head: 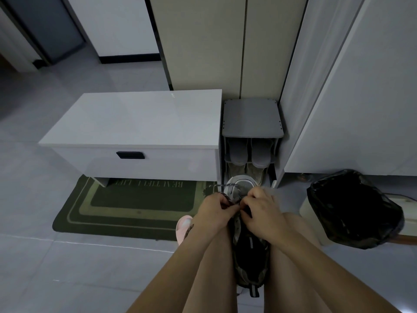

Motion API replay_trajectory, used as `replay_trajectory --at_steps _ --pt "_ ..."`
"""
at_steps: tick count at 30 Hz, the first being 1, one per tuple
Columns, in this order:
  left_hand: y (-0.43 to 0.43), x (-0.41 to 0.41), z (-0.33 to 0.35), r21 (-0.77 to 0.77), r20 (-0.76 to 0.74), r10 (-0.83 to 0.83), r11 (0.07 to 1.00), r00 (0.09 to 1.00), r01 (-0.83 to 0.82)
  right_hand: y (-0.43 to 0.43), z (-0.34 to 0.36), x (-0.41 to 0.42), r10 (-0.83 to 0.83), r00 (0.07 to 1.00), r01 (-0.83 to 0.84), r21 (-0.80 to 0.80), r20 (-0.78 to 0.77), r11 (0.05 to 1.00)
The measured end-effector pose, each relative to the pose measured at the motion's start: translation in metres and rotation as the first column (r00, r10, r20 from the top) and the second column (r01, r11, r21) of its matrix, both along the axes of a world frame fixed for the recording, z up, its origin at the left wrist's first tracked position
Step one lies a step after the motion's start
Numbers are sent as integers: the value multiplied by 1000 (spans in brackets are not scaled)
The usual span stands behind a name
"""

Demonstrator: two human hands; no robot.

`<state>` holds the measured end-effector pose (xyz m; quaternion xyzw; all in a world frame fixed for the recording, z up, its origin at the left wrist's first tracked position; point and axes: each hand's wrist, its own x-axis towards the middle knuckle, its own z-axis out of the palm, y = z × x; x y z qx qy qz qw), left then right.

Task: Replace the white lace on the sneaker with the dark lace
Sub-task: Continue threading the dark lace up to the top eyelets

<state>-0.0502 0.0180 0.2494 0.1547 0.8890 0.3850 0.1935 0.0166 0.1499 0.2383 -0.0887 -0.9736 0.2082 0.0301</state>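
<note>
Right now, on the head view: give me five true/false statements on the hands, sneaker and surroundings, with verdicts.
1. Both the left hand and the right hand are at the sneaker. True.
2. The sneaker lies on the green mat. False: it sits between the person's knees, toe pointing away.
3. The dark lace loops out beside the left hand, near the toe. True.
4. The bin with the black bag stands on the person's left. False: it is on the right.
5. The white cabinet has a black handle. True.
</note>
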Motion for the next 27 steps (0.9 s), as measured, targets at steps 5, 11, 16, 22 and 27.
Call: replay_trajectory --at_steps 5,11,16,22,27 --pt "-8 11 3 -17 84 -93 995 992 95 8 3 11 67 996 -59 130 -52 990" --pt "-7 15 4 -126 37 -179 975 983 182 23 12 27 -20 989 8 -84 -144 996" --pt "-8 13 4 -61 59 -152 986 987 155 52 37 51 -162 970 77 -403 -183 912" --pt "-13 5 -5 -20 97 -104 994 990 107 114 59 100 -487 873 377 -600 -23 705" --pt "-12 6 -5 -42 83 -124 991 989 128 108 44 99 -300 915 302 37 271 953"
